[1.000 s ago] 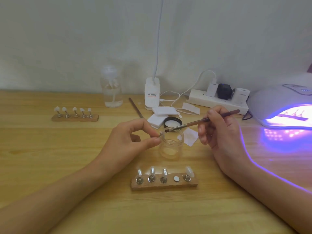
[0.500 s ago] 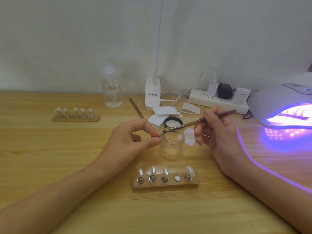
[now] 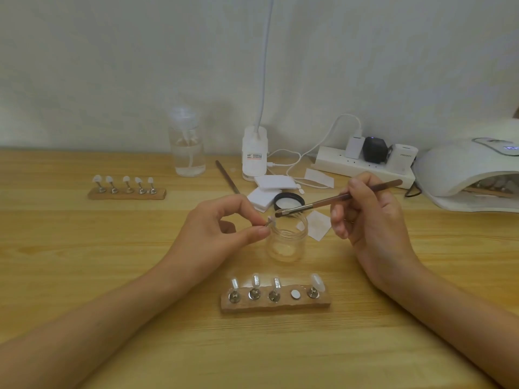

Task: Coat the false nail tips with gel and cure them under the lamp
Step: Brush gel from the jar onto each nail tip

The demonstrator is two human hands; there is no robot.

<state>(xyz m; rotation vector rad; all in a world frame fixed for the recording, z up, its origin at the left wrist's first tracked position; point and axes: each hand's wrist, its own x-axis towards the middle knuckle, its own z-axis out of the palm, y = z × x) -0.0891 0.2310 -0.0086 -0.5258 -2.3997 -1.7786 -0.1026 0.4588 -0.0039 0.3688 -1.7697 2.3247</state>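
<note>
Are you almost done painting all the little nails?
Not yet. One holder already sits inside the lamp. The left hand pinches one nail tip while the right hand brings the brush to it. The near holder and the far holder still wait.

Both forearms enter from the bottom corners and are bare all the way to the frame edge, so no sleeve shows on either. The left hand and the right hand wear no gloves. No watch, bracelet or strap sits on either wrist. The fingers end in short, unpainted nails. Whether a ring is worn is too blurred to tell.
</note>
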